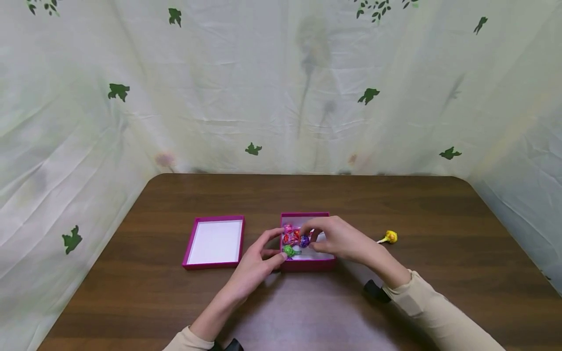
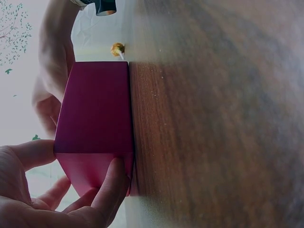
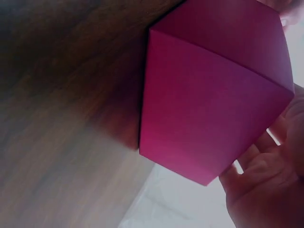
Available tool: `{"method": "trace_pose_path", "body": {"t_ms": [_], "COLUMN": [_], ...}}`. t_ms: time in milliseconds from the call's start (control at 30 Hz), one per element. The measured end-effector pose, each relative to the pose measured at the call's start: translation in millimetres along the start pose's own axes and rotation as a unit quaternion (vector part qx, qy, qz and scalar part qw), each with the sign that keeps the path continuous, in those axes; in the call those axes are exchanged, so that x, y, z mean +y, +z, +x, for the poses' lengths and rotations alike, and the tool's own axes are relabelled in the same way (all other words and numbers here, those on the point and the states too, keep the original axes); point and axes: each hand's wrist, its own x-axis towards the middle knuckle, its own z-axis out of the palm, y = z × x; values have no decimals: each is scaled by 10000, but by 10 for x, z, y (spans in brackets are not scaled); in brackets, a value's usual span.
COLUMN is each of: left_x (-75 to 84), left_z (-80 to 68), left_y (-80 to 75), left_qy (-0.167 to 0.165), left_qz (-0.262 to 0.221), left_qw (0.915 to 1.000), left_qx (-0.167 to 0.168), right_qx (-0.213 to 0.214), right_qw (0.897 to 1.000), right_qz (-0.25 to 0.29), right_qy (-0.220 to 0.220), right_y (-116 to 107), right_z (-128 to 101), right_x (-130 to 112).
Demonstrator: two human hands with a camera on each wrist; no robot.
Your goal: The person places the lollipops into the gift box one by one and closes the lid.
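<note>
A magenta open box [image 1: 309, 265] with a white inside stands on the table. Along its left side lie wrapped lollipops, among them a green one [image 1: 289, 250] and a red one [image 1: 290, 238]. My left hand [image 1: 258, 263] holds the box at its left wall, thumb by the near corner and fingers along the side. Inside the box, my right hand [image 1: 338, 237] pinches a purple-wrapped lollipop [image 1: 305, 241] between thumb and fingers. Both wrist views show mostly the outer walls of the box, so its contents are hidden there.
Left of the box lies a magenta-rimmed lid [image 1: 218, 242], white inside facing up. A yellow lollipop [image 1: 391, 237] with a white stick lies on the wooden table [image 1: 439, 273] to the right. A leaf-patterned pale curtain [image 1: 281, 97] hangs behind the table.
</note>
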Motion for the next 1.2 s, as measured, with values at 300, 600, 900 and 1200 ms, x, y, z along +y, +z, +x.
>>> {"method": "trace_pose_path", "body": {"t_ms": [300, 600, 900, 1200], "left_x": [-4, 3, -13, -6], "left_z": [7, -2, 3, -9], "left_y": [8, 6, -3, 6], "left_qy": [61, 37, 8, 83], "left_qz": [16, 8, -9, -44], "left_qw": [10000, 10000, 10000, 10000], "left_qx": [-9, 6, 30, -3], "right_qx": [-101, -61, -7, -178], "right_qw": [9981, 9941, 9911, 9925], "right_qz": [-615, -1082, -1332, -1205], "right_qy": [26, 110, 40, 23], "right_y": [60, 122, 138, 111], "right_z": [101, 125, 156, 158], "right_x": [9, -9, -16, -9]}}
